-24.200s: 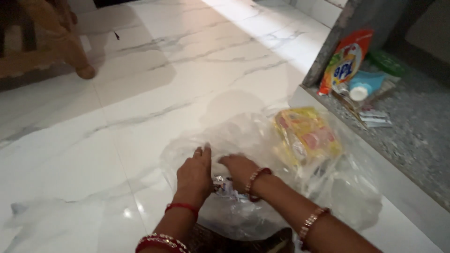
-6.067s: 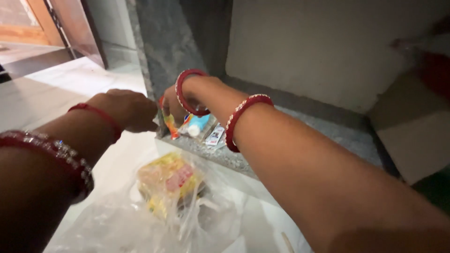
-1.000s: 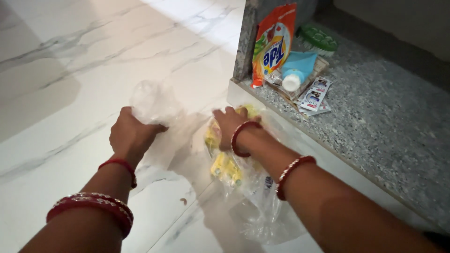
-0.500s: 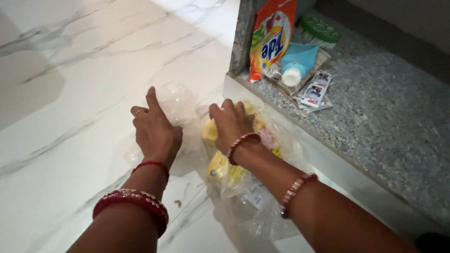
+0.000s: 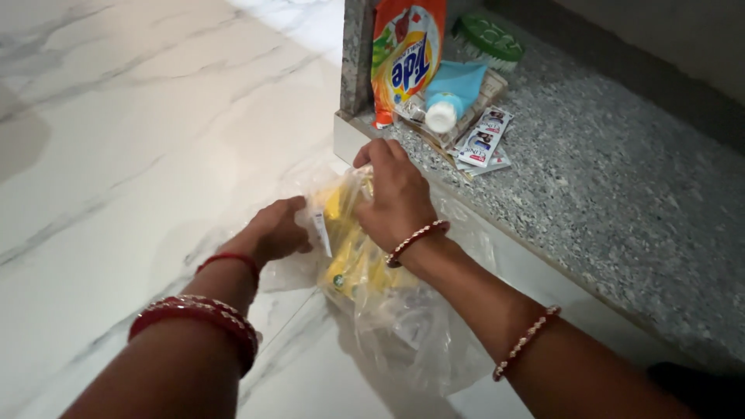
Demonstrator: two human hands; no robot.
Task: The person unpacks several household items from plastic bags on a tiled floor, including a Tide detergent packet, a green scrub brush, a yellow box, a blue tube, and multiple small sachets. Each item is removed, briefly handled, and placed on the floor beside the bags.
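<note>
Currently both hands pinch the clear plastic bag (image 5: pixel 403 326) around the yellow packets (image 5: pixel 353 260): left hand (image 5: pixel 273 231) at its side, right hand (image 5: pixel 396 194) on top; next move likely needs a firmer gather.

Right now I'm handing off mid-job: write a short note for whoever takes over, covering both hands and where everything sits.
Left hand: gripping the edge of the clear plastic bag on the white marble floor.
Right hand: pressing down on the yellow packet through the top of the bag.
Things: the packet lies inside the bag, beside the grey granite ledge. On the ledge stand an orange detergent pouch, a blue tube, small sachets and a green scrub brush.
Done: packet is in the bag.
Left: the bag is loose, not tied; ledge items untouched.
</note>
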